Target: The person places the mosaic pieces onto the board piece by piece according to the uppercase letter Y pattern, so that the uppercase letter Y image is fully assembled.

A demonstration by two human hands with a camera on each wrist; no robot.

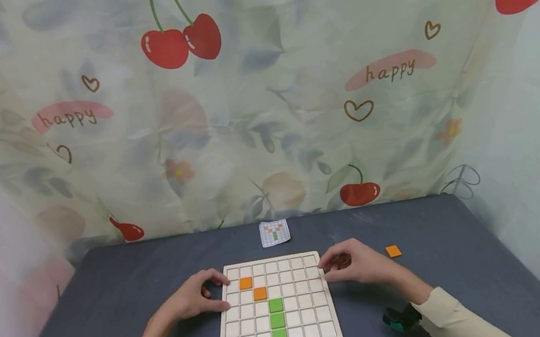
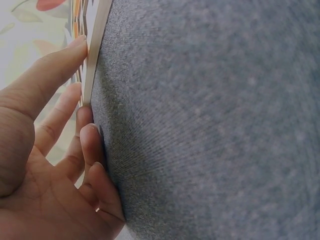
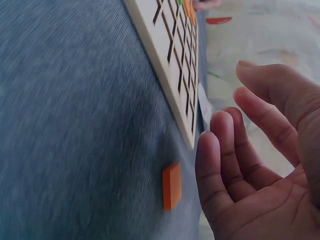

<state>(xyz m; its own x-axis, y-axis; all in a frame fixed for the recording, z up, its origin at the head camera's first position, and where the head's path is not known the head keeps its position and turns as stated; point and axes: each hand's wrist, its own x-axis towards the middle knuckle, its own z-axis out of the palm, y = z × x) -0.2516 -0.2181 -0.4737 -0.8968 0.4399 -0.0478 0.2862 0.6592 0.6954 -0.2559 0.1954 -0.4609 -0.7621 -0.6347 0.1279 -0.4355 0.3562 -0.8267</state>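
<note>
A pale wooden grid board (image 1: 308, 321) lies flat on the table. Set in its cells are two orange tiles (image 1: 245, 283) on a diagonal and a column of three green tiles (image 1: 277, 320). My left hand (image 1: 195, 295) is at the board's left side; in the left wrist view the thumb (image 2: 55, 67) touches the board's edge (image 2: 95, 60), with the other fingers loosely bent. By the right edge hovers my right hand (image 1: 354, 263), its fingers (image 3: 227, 145) loosely bent and holding nothing. A loose orange tile (image 1: 393, 251) lies to the right of that hand.
A small printed card (image 1: 275, 232) with a coloured grid pattern lies behind the board. The dark grey table (image 1: 121, 279) ends at a hanging cloth (image 1: 259, 104) printed with cherries and flowers. Dark straps sit near both wrists.
</note>
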